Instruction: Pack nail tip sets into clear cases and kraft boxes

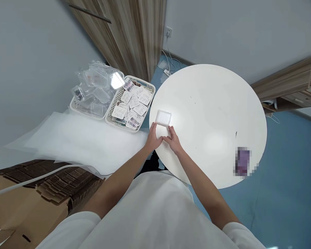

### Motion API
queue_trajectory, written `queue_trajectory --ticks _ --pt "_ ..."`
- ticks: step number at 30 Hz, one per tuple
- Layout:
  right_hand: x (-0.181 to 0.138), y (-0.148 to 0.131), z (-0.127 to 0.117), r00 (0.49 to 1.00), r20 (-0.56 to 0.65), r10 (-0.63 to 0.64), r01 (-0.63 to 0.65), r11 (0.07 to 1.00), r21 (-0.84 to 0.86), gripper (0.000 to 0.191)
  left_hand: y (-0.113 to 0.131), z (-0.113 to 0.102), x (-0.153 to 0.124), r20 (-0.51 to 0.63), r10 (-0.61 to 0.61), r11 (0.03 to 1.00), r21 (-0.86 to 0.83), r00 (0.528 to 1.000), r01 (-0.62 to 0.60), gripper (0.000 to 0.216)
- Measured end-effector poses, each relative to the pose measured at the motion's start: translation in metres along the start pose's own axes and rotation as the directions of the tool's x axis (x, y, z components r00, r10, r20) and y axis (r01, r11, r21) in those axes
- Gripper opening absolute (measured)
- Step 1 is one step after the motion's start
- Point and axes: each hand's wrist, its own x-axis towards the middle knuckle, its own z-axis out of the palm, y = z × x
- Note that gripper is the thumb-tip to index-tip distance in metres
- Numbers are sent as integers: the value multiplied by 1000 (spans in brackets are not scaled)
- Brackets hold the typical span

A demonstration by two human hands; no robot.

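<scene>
Near the left edge of the round white table (207,114), a small see-through plastic case (163,118) lies in front of me. It looks like a clamshell, with a pale part towards me between my hands. My left hand (152,139) grips its near left side, thumb pointing inward. On the near right side, the fingers and thumb of my right hand (173,139) hold it too. The two thumbs almost meet at the near edge. Whether anything lies inside the case I cannot tell.
Left of the table, one white basket (149,90) holds printed cards; another (93,115) is heaped with clear plastic cases. White translucent sheets (93,138) lie before them, with folded cardboard (36,207) nearer me. A blurred purple object (242,161) sits at the table's right.
</scene>
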Motion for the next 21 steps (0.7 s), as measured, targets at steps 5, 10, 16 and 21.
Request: queue_trajectory --ticks 5,10,16,21 --pt "-33 14 -6 998 46 38 -39 999 18 68 -1 4 -31 -99 -34 999 19 995 36 66" --pt "-69 30 -21 973 201 111 -129 989 77 63 4 2 -73 -178 -101 993 39 979 110 45" --pt "-99 54 -37 923 358 137 -158 987 32 51 19 12 -137 -291 -222 969 36 931 243 33" --pt "-109 65 -23 875 461 148 -138 989 -55 46 25 18 -191 -303 -288 950 28 908 311 32"
